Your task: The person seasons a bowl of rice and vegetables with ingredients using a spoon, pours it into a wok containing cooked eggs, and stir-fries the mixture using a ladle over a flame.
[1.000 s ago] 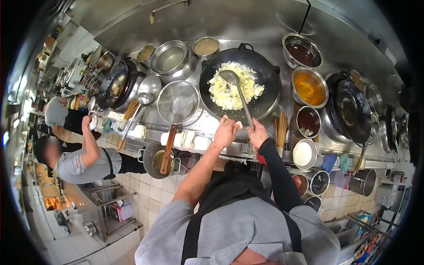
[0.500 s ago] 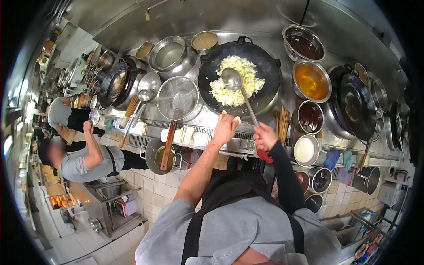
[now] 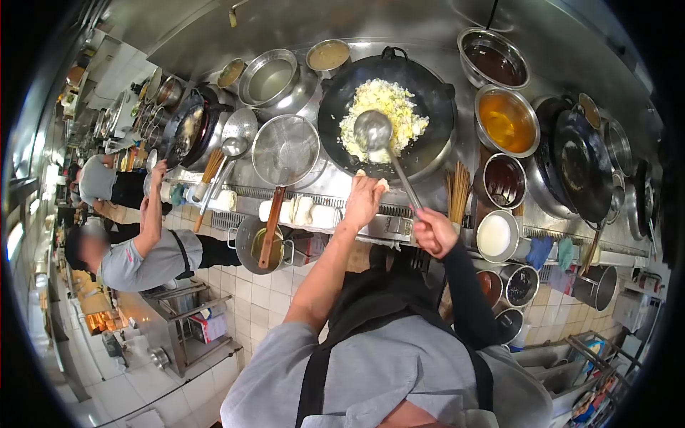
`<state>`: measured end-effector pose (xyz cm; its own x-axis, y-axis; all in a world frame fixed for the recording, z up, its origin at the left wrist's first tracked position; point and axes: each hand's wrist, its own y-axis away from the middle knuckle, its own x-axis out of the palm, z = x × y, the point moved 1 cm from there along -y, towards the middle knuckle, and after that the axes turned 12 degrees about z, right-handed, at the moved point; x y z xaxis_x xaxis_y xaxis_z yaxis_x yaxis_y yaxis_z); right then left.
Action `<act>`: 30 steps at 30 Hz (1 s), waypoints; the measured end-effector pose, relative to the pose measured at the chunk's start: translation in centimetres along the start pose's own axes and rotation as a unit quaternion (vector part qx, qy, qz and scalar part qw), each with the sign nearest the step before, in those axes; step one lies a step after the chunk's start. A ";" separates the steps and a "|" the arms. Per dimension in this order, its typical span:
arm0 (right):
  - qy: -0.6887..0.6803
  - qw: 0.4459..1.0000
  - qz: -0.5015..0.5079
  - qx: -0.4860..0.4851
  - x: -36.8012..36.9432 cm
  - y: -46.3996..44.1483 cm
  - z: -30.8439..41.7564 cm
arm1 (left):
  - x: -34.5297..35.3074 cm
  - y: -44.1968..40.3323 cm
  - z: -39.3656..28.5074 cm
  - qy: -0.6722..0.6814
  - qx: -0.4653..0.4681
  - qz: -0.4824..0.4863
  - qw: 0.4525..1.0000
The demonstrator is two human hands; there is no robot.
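Note:
A black wok point(image 3: 335, 153) holds a mound of rice and yellow egg point(image 3: 385, 103). My right hand point(image 3: 434, 232) is closed around the handle of a metal ladle point(image 3: 374, 130), whose bowl rests in the near part of the rice. At the wok's near edge my left hand point(image 3: 364, 203) is closed, with pale cloth point(image 3: 384, 184) showing beside the fingers. Its exact grip on the rim is hidden by the hand.
Left of the wok lie a wire strainer point(image 3: 287, 150) and a water pot point(image 3: 270, 80). Bowls of amber liquid point(image 3: 508, 121) and dark sauce point(image 3: 504, 182) stand at right, near bamboo sticks point(image 3: 458, 192). A co-worker point(image 3: 143, 260) stands at far left.
My right hand has drawn slightly back and right with the ladle. The rice is gathered more toward the wok's far side. The co-worker's raised hand has moved forward.

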<state>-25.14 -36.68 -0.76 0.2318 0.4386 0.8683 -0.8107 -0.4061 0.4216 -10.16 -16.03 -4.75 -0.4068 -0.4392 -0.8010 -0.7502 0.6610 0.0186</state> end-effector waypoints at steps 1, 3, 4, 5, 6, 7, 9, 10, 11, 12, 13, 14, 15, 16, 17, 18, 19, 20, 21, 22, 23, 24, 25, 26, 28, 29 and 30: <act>0.086 0.994 -0.037 -0.056 0.9 -1.4 -0.7 | -0.2 -0.3 -0.1 -0.001 -0.001 0.003 1.000; 0.234 0.960 -0.131 -0.085 4.6 -0.4 -1.6 | 0.0 -0.7 0.4 -0.005 0.011 -0.007 1.000; 0.247 0.959 -0.110 -0.085 5.7 1.7 -1.4 | 0.2 -0.6 0.6 -0.005 0.012 -0.014 1.000; 0.259 0.958 -0.092 -0.084 6.4 4.4 -1.1 | 0.5 -0.3 0.6 -0.003 0.014 -0.019 1.000; 0.220 0.970 -0.091 -0.046 7.2 6.9 -0.7 | 0.4 -0.3 0.5 0.004 0.007 -0.009 1.000; 0.175 0.981 -0.082 -0.024 8.3 9.0 -0.4 | 0.3 -1.0 0.3 0.004 0.014 -0.017 1.000; 0.122 0.992 -0.042 -0.011 3.1 6.7 -0.8 | 0.2 -0.2 0.2 -0.001 0.015 -0.021 1.000; 0.040 0.999 -0.005 -0.023 1.3 4.3 -0.4 | 0.2 -0.3 0.1 0.005 0.011 -0.021 1.000; 0.088 0.994 -0.049 -0.043 0.5 1.8 -0.1 | 0.5 -0.5 -0.1 0.011 0.012 -0.020 1.000; 0.152 0.984 -0.075 -0.061 2.5 0.6 0.4 | 0.5 -0.6 0.0 0.016 0.011 -0.021 1.000; 0.207 0.970 -0.102 -0.078 4.8 0.3 0.5 | 0.4 -0.3 0.2 0.018 0.008 -0.015 1.000; 0.223 0.965 -0.100 -0.090 6.0 1.4 0.6 | 0.2 -0.3 0.5 0.008 0.012 -0.013 1.000; 0.242 0.960 -0.101 -0.101 7.1 3.1 0.6 | 0.3 -0.4 0.6 0.002 0.015 -0.013 1.000; 0.262 0.953 -0.102 -0.110 8.4 4.9 0.4 | 0.5 -0.3 0.7 -0.003 0.017 -0.014 1.000; 0.267 0.956 -0.086 -0.090 9.2 6.9 0.4 | 0.4 -0.3 0.6 0.000 0.014 -0.012 1.000; 0.204 0.974 -0.061 -0.082 9.0 8.0 -0.4 | 0.2 -0.3 0.4 0.003 0.012 -0.011 1.000; 0.140 0.987 -0.034 -0.074 8.7 8.9 -0.7 | 0.1 -0.3 0.3 0.006 0.009 -0.011 1.000; 0.037 0.998 0.000 -0.050 5.8 7.8 -1.2 | 0.1 -0.2 0.3 0.010 0.013 -0.015 1.000; -0.067 0.997 0.035 -0.026 1.1 5.0 -2.0 | 0.2 -0.3 0.4 0.013 0.018 -0.020 1.000; -0.170 0.983 0.072 -0.004 -1.2 3.1 -2.3 | 0.2 -0.3 0.7 0.015 0.025 -0.024 0.999; -0.004 0.999 0.009 -0.040 0.0 1.9 -1.9 | 0.6 -0.2 0.8 0.019 0.030 -0.018 0.999; 0.081 0.993 -0.067 -0.051 3.3 1.4 -1.9 | 0.6 -0.7 1.1 0.020 0.035 -0.019 0.999; 0.156 0.975 -0.146 -0.061 6.7 2.0 -2.2 | 0.4 -0.3 1.6 0.021 0.038 -0.009 0.999; 0.163 0.976 -0.121 -0.078 8.7 3.7 -2.1 | 0.3 -0.2 1.7 0.020 0.040 0.002 0.999; 0.189 0.973 -0.073 -0.111 11.4 6.7 -2.3 | 0.1 -0.5 2.0 0.022 0.044 0.017 0.999; 0.122 0.985 -0.047 -0.109 11.0 7.1 -2.8 | 0.1 -0.6 2.1 0.026 0.049 0.014 0.998; 0.054 0.993 -0.020 -0.107 9.8 7.3 -3.2 | 0.4 -0.7 2.3 0.028 0.054 0.011 0.998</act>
<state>-30.50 -32.76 9.99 0.2166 0.5393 0.8138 -0.9001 -0.2124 0.3804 -8.59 -15.23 -6.49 -0.4541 -0.4554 -0.7657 -0.6808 0.7318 -0.0314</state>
